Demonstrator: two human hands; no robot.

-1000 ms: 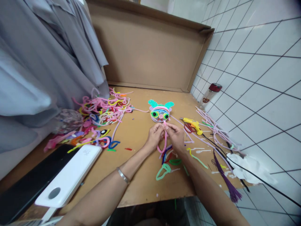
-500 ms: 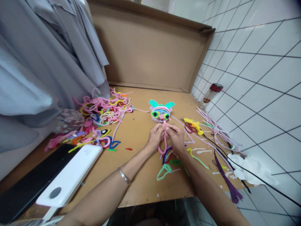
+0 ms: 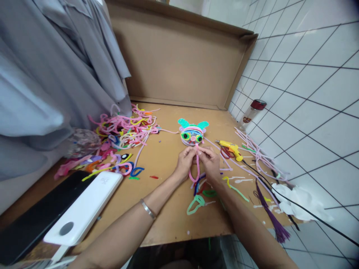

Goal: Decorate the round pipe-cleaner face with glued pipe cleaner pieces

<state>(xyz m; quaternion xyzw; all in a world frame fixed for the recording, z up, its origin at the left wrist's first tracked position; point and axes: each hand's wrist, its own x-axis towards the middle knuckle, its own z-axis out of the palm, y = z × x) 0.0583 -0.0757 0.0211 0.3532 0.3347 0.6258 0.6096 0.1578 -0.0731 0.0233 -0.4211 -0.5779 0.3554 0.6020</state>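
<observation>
Between the fingertips of both hands is a pink pipe cleaner [image 3: 198, 170], bent so that a loop hangs down below them. My left hand [image 3: 186, 161] pinches it from one side, and my right hand [image 3: 209, 161] pinches it from the other, their fingertips meeting. Just beyond the hands stands a small animal head [image 3: 192, 135] with green ears, yellow-green ringed eyes and a pink nose. Under the hanging loop lie blue and red pipe cleaner pieces and a light green pipe cleaner loop [image 3: 195, 204].
To the left, a tangled heap of pipe cleaners [image 3: 126, 130] lies behind a white power bank [image 3: 84, 209] and a black slab [image 3: 42, 220]. On the right are a yellow glue gun [image 3: 230, 147], lilac pipe cleaners [image 3: 263, 158], a purple tassel [image 3: 272, 218], white tissue [image 3: 297, 200] and a red-lidded bottle [image 3: 252, 114].
Almost nothing differs. Both hands keep their pinch on the pink pipe cleaner, whose hanging loop has shifted very slightly.
</observation>
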